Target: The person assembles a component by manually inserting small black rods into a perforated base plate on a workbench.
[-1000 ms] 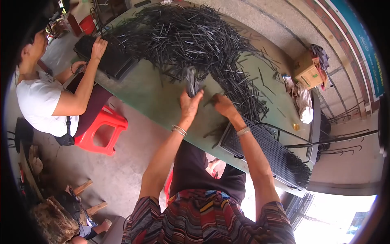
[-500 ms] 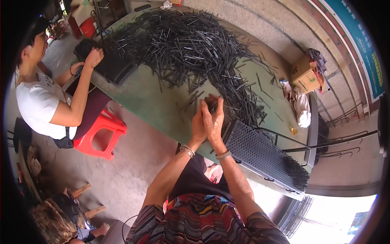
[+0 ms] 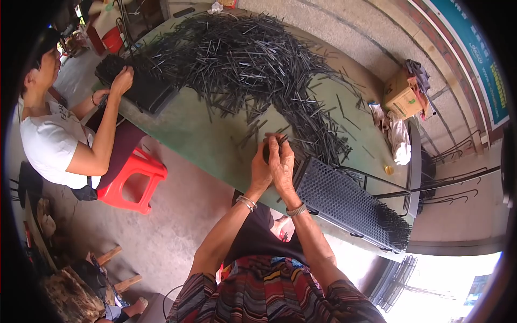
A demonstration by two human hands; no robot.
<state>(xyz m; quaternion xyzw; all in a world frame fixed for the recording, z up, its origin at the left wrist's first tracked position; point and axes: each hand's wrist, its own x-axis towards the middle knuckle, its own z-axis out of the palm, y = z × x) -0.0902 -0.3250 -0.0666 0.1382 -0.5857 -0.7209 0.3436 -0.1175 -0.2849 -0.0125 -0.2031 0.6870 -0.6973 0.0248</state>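
Note:
My left hand (image 3: 260,171) and my right hand (image 3: 282,168) are pressed together over the near edge of the green table (image 3: 199,140). Between them they grip a small bunch of thin black sticks (image 3: 283,139), whose tips poke out above the fingers; the rest is hidden by my hands. Just right of my hands lies a black rack full of round holes (image 3: 336,196). Thin black pieces stand packed upright at its far right end (image 3: 396,229). Beyond my hands spreads a big loose heap of the same black sticks (image 3: 247,59).
At left, a person in a white shirt (image 3: 51,140) works at another black rack (image 3: 142,97), beside a red stool (image 3: 134,180). Bent metal rods (image 3: 452,185) jut over the table's right end. A cardboard box (image 3: 403,97) and white cloth (image 3: 398,141) lie by the wall.
My hands have drawn slightly nearer to me and shifted on the bunch, so more stick tips show. The co-worker's raised hand has moved a little.

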